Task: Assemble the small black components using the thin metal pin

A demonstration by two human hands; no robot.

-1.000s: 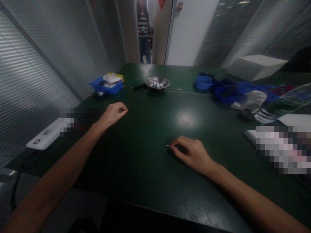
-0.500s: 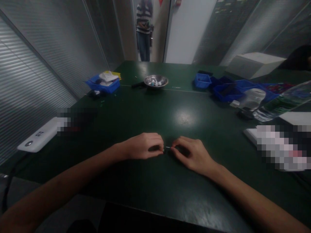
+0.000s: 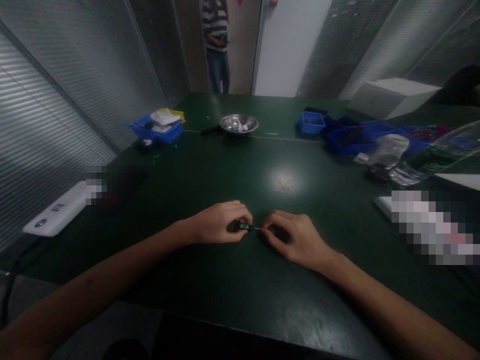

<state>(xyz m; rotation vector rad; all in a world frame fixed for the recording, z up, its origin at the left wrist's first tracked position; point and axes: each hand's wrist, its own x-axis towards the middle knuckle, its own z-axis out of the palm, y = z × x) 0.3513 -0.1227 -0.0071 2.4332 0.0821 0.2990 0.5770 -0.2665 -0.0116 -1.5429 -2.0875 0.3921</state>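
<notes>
My left hand (image 3: 223, 222) curls around a small black block with green markings (image 3: 245, 227), thumb below and fingers above it. From the block's right end a thin silvery pin (image 3: 257, 229) reaches toward my right hand (image 3: 294, 232). The thumb and index fingertip of my right hand are pinched at the pin's other end. Whether the pin is fixed in the block or only touches it, I cannot tell. Both hands are low over the dark green table (image 3: 225, 280), near its front edge.
A metal bowl (image 3: 239, 131) with small items stands farther back. Blue trays (image 3: 312, 123) and a clear bottle (image 3: 431, 162) are at right; a filled blue basket (image 3: 165, 132) is at left. A white device (image 3: 56, 210) lies at left. Someone in a striped top (image 3: 215, 30) stands behind the table.
The black block now shows between my left thumb and fingers, which have opened slightly around it and shifted a little left. My right hand stays almost in place.
</notes>
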